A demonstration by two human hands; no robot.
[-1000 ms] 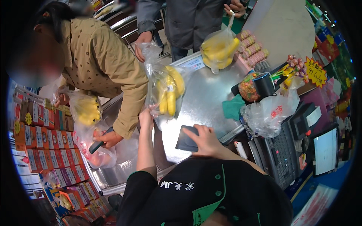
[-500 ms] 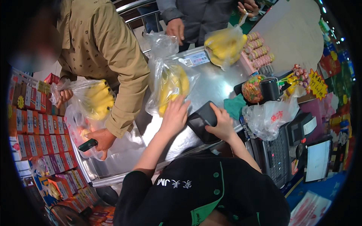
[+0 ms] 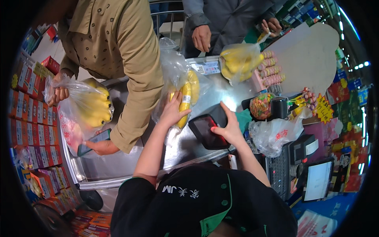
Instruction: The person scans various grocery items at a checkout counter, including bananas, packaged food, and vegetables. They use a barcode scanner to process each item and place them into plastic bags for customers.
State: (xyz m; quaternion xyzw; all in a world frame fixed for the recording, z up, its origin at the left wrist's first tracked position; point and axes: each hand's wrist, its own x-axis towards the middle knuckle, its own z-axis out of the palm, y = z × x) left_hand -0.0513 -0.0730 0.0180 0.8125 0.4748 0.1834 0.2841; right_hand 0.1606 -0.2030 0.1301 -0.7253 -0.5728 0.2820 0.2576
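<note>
The left hand (image 3: 173, 113), thumb spread, now rests farther up the bagged bananas (image 3: 184, 102) midway between the counter's (image 3: 179, 153) far and near edges; the right hand (image 3: 232, 128) grips a scanner (image 3: 202, 128), now glowing red, just beside them.

Three banana bags (image 3: 185, 93); one red-lit device (image 3: 206, 124); one keyboard (image 3: 277, 170); one monitor (image 3: 318, 181).

- A shiny silver metal counter (image 3: 215, 96), flat on top.
- A clear plastic bag of yellow bananas (image 3: 192, 81), near the middle.
- Another clear bag of yellow bananas (image 3: 239, 65), by the far edge.
- A flat white sheet (image 3: 208, 68), beside that bag.
- A crumpled green cloth (image 3: 245, 118), on the right.
</note>
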